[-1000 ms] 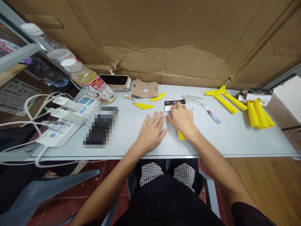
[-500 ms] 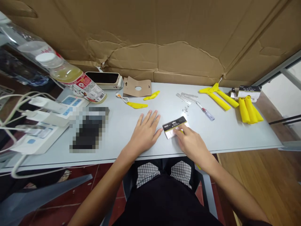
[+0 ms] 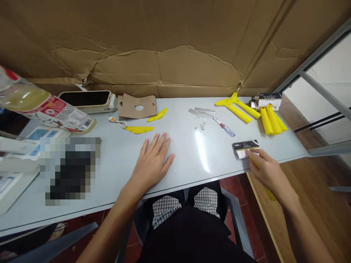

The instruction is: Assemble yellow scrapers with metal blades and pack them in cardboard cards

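Note:
My left hand lies flat on the white table with its fingers spread, holding nothing. At the right front edge, my right hand is closed around a yellow-handled tool with a black-and-white packaging card at its head. Most of the handle is hidden by the hand. Beyond it lie several packaged yellow-handled tools and an unpackaged yellow Y-shaped handle. A screwdriver, thin metal blades and several small screws rest mid-table. Two curved yellow pieces, one a yellow strip, lie left of centre.
At the left stand a drink bottle, a power strip with plugs, and a pixelated dark object. A phone-like device, a brown card and a short white cable lie along the back, before a cardboard wall.
My right hand has moved right with the yellow-handled tool, towards the packaged ones. The left hand stays flat on the table. The view has turned slightly to the right.

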Demonstrator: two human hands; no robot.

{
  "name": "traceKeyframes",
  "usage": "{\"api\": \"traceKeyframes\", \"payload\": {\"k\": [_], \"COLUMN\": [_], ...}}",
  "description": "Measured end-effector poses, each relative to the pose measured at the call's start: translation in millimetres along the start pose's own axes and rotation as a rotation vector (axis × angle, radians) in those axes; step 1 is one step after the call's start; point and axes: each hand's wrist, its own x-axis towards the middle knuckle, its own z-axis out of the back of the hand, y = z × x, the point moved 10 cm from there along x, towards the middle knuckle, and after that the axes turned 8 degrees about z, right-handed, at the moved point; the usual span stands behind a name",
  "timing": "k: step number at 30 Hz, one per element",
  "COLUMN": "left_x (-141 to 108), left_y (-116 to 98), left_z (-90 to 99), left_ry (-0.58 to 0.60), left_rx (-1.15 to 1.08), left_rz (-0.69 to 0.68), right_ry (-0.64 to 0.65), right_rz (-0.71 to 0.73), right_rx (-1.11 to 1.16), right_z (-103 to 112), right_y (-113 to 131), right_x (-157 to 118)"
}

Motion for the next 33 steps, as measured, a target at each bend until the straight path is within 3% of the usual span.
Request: {"api": "traceKeyframes", "payload": {"k": [4,8,12,16,21,33], "left_x": [0,0,0,0,-1,0], "left_y": [0,2,2,2,2,2], "left_z": [0.0,0.0,0.3,0.0,-0.1,-0.1], "left_ry": [-0.002,-0.016,-0.026,-0.021,-0.018,-0.004], "left_rx": [-0.006,-0.008,0.007,0.019,0.019,0.029], "left_rz": [-0.010,-0.009,-0.015,-0.014,-0.012,-0.006], "right_ry": [-0.123,-0.243,-0.169,-0.111,-0.107,-0.070], "right_rz": [-0.064,-0.160,-0.277,-0.349,-0.437,-0.409], "right_rx": [-0.066,-0.177,-0.201,-0.184,-0.171,-0.093], "right_z": [41,75,64,54,57,28], "right_y": [-38,-82,-139,-186,-231,-258], "right_x": [19,69,126,158,157,139]}}
